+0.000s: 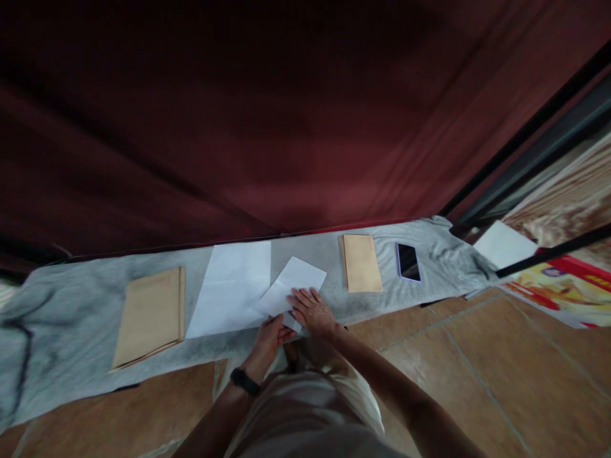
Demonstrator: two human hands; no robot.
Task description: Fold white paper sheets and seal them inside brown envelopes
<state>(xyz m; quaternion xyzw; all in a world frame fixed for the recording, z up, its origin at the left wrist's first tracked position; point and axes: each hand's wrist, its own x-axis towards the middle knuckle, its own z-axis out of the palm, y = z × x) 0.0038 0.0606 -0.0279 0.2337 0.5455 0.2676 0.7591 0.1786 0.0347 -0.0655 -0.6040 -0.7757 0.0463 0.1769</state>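
Here, two hands are pressing a folded white sheet (292,287) flat on a grey cloth (71,318).

The sheet is lying tilted at the cloth's near edge, overlapping the right corner of a larger white paper (229,286). The right hand (312,310) is resting on it palm down with fingers spread, clamped on nothing; the left hand (270,337), wearing a black wristband (245,380), is pinching the sheet's near edge between thumb and fingers. The cloth is stretching left to right over a brown tiled floor (477,356), with a dark red curtain (286,127) hanging behind. Two brown envelope piles are showing: a left envelope (150,315) and a right envelope (361,262). One black phone (408,261) is lying right of that.
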